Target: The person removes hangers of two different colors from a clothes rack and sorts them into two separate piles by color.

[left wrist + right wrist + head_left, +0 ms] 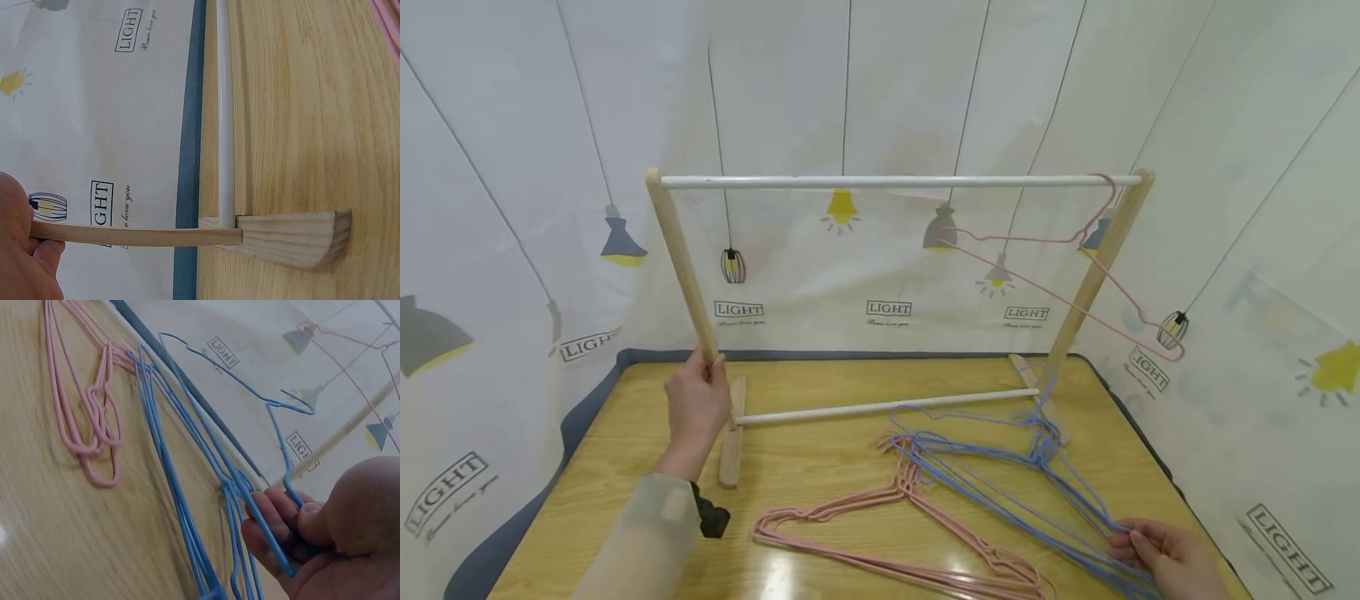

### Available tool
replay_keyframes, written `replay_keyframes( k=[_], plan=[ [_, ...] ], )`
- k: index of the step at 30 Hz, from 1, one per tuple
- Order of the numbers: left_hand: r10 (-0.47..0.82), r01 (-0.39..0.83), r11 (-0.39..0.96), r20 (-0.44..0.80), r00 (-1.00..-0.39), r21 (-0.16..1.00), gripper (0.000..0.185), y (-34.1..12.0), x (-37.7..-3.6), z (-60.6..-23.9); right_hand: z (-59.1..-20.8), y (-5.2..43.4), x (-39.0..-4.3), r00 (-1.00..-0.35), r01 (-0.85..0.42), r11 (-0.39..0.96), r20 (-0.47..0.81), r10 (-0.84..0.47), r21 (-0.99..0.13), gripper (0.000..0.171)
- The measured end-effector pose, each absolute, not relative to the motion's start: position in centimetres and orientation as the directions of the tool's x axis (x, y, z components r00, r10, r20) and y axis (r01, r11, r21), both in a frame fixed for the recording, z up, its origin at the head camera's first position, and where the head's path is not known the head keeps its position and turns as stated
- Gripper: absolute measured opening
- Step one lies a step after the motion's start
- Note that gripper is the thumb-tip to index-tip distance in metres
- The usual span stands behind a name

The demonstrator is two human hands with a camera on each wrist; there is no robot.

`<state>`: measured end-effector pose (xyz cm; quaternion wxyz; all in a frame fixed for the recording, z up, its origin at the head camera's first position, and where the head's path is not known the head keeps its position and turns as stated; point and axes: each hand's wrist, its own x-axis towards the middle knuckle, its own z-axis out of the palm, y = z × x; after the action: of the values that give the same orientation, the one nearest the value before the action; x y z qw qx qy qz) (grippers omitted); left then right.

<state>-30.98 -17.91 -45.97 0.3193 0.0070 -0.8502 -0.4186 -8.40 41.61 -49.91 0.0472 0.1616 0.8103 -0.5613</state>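
Observation:
A small wooden clothes rack with a white top rail stands on the wooden table. My left hand grips the rack's left post near its foot. One pink wire hanger hangs at the rail's right end. Several blue wire hangers lie on the table at the right. My right hand pinches a blue hanger at the pile's near end. Pink hangers lie flat to the left of them.
White curtains printed with lamps and "LIGHT" close in the table on three sides. A dark blue edge runs round the tabletop. The rack's lower white bar crosses between its feet.

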Motion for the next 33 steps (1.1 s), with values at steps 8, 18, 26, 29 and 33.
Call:
replay_keyframes(
  k=[8, 18, 26, 29, 33],
  plan=[
    [-0.28, 0.26, 0.645, 0.539, -0.795, 0.718, 0.014, -17.6, -31.0, -45.7, -51.1, 44.3, -8.3, -0.947, 0.313, 0.405, -0.316, 0.06, -0.859, 0.029],
    [-0.288, 0.248, 0.639, 0.526, -0.801, 0.728, 0.014, -17.7, -30.7, -45.8, -47.3, 44.2, -9.6, -0.982, 0.187, 0.757, -0.096, 0.164, -0.626, 0.029],
    [-0.28, 0.253, 0.638, 0.525, -0.804, 0.727, 0.016, -18.0, -30.5, -45.7, -41.8, 44.9, -13.5, -0.926, 0.062, 0.708, 0.224, 0.304, -0.704, 0.049],
    [-0.282, 0.258, 0.641, 0.534, -0.797, 0.723, 0.015, -18.0, -30.5, -45.8, -40.3, 45.7, -15.4, -0.923, 0.066, 0.536, 0.153, 0.354, -0.841, 0.067],
    [-0.27, 0.274, 0.646, 0.549, -0.791, 0.713, 0.016, -18.0, -30.7, -45.9, -39.4, 46.6, -17.6, -0.909, 0.079, 0.398, 0.098, 0.405, -0.914, 0.079]
  ],
)
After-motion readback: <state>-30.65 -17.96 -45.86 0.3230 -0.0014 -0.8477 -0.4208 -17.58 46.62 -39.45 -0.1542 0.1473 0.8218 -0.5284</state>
